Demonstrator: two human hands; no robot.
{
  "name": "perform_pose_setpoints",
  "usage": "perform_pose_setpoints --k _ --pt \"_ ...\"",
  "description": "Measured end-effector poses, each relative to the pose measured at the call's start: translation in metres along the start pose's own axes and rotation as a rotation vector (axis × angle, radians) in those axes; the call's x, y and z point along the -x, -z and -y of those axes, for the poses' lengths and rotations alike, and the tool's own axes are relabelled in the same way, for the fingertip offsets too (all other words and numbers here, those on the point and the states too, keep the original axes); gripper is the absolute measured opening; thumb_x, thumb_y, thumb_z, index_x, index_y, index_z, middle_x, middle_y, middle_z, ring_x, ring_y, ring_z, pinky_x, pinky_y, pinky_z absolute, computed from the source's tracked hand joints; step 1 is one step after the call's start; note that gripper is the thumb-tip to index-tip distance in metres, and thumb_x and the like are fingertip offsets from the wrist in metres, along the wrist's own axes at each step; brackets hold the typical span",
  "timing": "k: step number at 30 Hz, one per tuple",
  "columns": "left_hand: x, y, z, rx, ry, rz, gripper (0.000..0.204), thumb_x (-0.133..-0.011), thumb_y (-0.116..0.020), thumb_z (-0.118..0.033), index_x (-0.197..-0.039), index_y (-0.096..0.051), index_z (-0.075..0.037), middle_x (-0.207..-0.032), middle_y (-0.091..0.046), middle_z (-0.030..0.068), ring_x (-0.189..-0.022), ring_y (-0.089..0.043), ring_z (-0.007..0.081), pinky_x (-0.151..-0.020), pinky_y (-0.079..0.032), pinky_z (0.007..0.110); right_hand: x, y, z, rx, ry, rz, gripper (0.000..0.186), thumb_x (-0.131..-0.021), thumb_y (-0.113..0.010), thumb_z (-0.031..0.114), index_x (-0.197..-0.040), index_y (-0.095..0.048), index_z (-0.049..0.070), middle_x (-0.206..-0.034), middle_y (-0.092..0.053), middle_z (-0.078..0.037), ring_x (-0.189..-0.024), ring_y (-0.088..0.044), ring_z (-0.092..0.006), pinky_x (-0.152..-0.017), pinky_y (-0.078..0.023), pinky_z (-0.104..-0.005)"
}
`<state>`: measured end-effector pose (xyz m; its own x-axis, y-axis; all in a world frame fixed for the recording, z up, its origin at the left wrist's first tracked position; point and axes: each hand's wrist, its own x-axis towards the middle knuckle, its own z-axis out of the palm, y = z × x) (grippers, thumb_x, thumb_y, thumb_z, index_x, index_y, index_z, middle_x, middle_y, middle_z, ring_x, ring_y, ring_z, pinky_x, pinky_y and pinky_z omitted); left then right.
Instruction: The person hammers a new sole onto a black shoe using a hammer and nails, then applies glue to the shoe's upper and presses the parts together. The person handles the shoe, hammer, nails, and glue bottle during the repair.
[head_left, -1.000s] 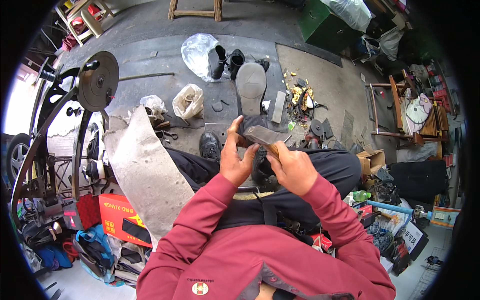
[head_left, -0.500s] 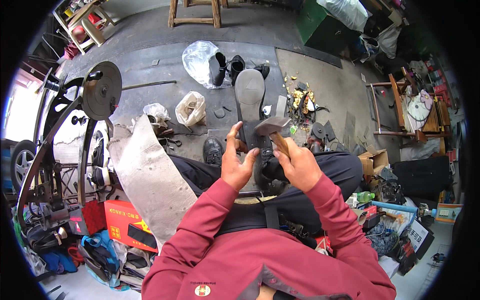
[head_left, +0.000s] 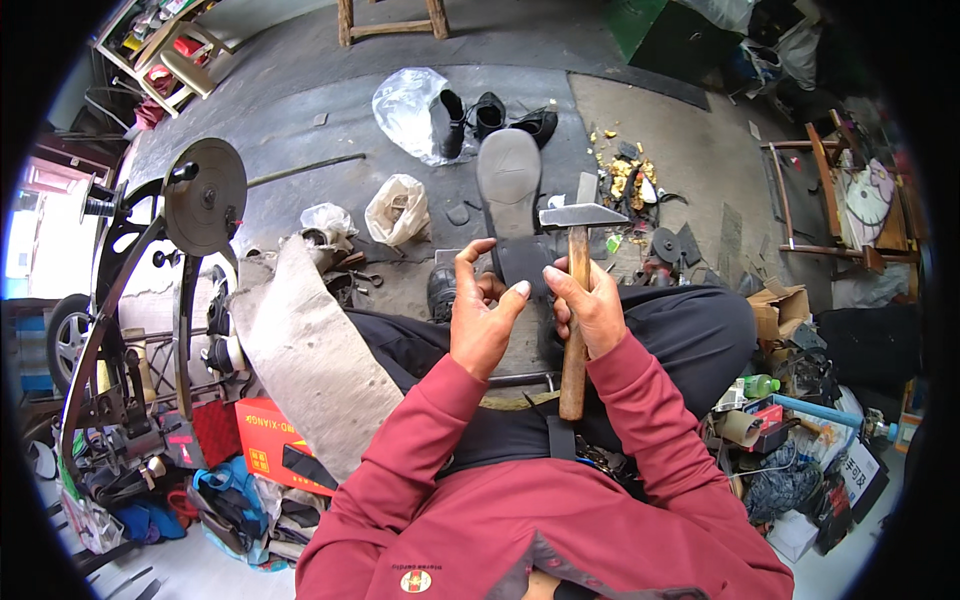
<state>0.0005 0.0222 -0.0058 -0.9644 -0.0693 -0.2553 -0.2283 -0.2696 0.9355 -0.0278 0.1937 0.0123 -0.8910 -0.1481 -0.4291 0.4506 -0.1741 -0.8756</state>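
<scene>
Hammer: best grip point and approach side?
Probably the lower wooden handle, from the near side: it's straight, slim and bare below the right hand, its free end pointing that way. The metal head sits crosswise at the far end, beside the shoe sole in this view.

Pale lettering ran along the upper part of the red box (head_left: 278, 437) on the person's left, and a small yellow panel of characters sat below it. Over to the right, bold black characters stood tilted on a white sign (head_left: 860, 471). The maroon jacket (head_left: 500, 500) carried a small badge (head_left: 415, 581) with a line of tiny print just above. I saw a faint mark on the shoe's sole (head_left: 510, 185), too small to read.
</scene>
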Motion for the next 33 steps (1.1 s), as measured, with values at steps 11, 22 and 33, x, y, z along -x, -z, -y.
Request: perform_pose_setpoints --k 11,22,33 --pt "-0.002 0.003 -0.005 0.096 0.044 0.047 0.066 -0.09 -0.064 -0.003 -0.149 -0.034 -0.01 -0.09 -0.057 0.0032 -0.083 -0.051 0.0092 -0.082 -0.044 0.029 0.008 -0.012 0.0 -0.115 -0.058 -0.044 0.035 -0.097 -0.068 0.013 -0.124 -0.048 0.002 -0.083 -0.058 -0.006 -0.056 -0.056 -0.0117 -0.045 -0.044 -0.0249" --pt "-0.044 0.044 0.014 0.157 0.06 0.039 0.027 -0.106 -0.055 -0.018 -0.126 -0.058 -0.002 -0.076 -0.061 0.0025 -0.072 -0.058 0.0098 -0.073 -0.049 0.027 0.003 -0.024 -0.002 -0.265 -0.068 -0.068 0.038 -0.096 -0.065 0.013 -0.126 -0.044 0.002 -0.085 -0.052 -0.005 -0.064 -0.058 -0.0133 -0.046 -0.046 -0.0264" --pt "-0.151 0.211 0.225 -0.625 0.633 -0.731 0.026 -0.088 -0.078 -0.023 -0.107 -0.071 -0.006 -0.101 -0.075 0.013 -0.081 -0.073 0.0294 -0.059 -0.061 0.044 0.007 -0.018 -0.001 -0.334 -0.105 -0.021 0.045 -0.096 -0.061 0.022 -0.129 -0.043 -0.001 -0.087 -0.056 -0.006 -0.066 -0.058 -0.0122 -0.055 -0.048 -0.0256"
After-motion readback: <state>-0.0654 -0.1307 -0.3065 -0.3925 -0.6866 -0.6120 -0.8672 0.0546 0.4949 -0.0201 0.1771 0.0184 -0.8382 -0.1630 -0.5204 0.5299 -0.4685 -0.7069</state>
